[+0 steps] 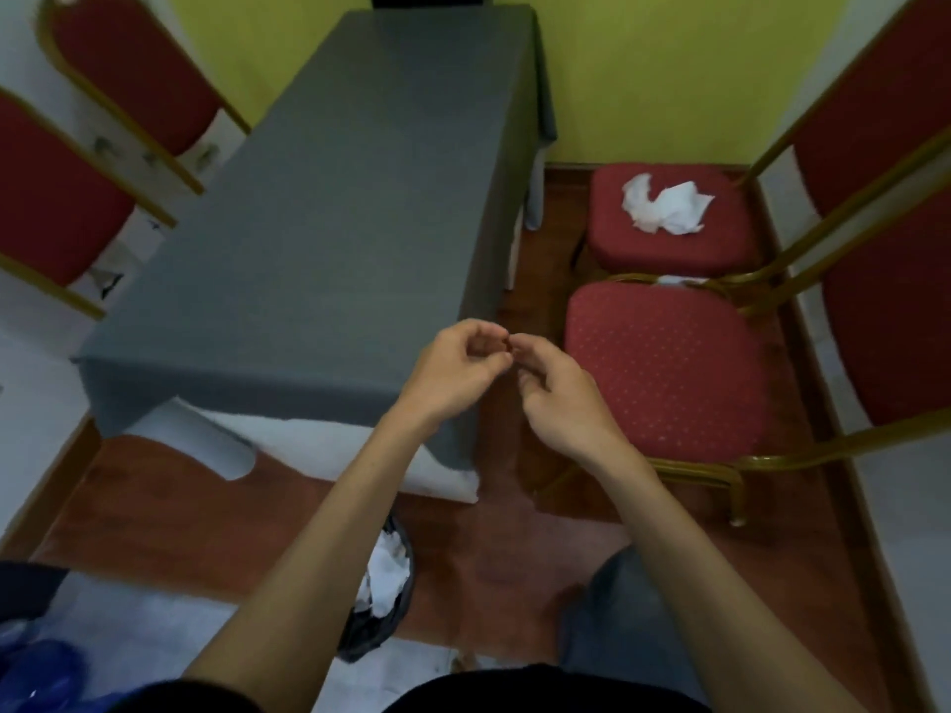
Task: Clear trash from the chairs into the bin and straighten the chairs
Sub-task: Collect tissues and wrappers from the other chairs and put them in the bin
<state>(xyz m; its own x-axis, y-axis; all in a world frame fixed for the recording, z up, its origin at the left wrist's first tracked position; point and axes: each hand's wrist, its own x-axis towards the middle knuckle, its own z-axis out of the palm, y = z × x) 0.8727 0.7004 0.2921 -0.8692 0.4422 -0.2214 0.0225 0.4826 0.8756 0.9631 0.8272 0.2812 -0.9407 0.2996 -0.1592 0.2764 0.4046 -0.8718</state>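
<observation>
My left hand [455, 370] and my right hand [558, 393] meet fingertip to fingertip in front of me, over the table's near right corner; the fingers are curled and I see nothing held in them. Right of the hands stands a near red chair [664, 373] with a bare seat. Behind it a far red chair [669, 239] carries crumpled white paper [664, 203] on its seat. A bit of white [674, 281] shows between the two seats. The black-lined bin [383, 594], with white paper inside, stands on the floor below my left forearm.
A long table under a grey cloth [360, 208] runs away from me in the middle. Two more red chairs [67, 198] stand along the left wall. Blue plastic [36, 666] lies at the bottom left. My leg [617, 609] is at the bottom right.
</observation>
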